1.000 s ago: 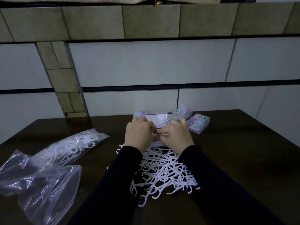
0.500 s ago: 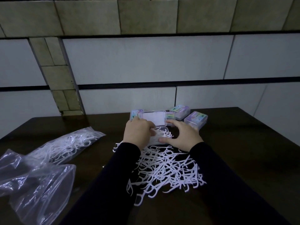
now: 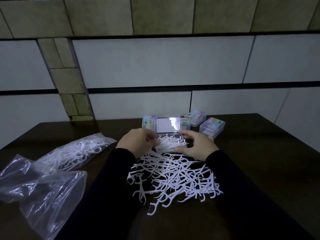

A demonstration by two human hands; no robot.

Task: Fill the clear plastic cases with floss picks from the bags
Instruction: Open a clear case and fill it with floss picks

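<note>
An open clear plastic case (image 3: 170,144) stands mid-table, its lid (image 3: 167,126) raised toward the wall, white floss picks heaped inside it. My left hand (image 3: 136,143) is at the case's left end, fingers curled, pinching picks at the rim. My right hand (image 3: 197,145) cups the right end, thumb on the front edge and fingers along the side. A loose pile of white floss picks (image 3: 173,177) spreads on the table in front of the case, between my forearms.
Three closed labelled cases stand behind: one at the left (image 3: 148,122), two at the right (image 3: 195,117) (image 3: 212,127). A bag of floss picks (image 3: 76,152) lies left; a crumpled clear bag (image 3: 39,193) sits at the near left. A tiled wall rises behind the dark table (image 3: 259,153).
My hands moved apart from the middle of the case to its two ends, uncovering the picks inside. The lid stands more upright. The camera has tilted slightly.
</note>
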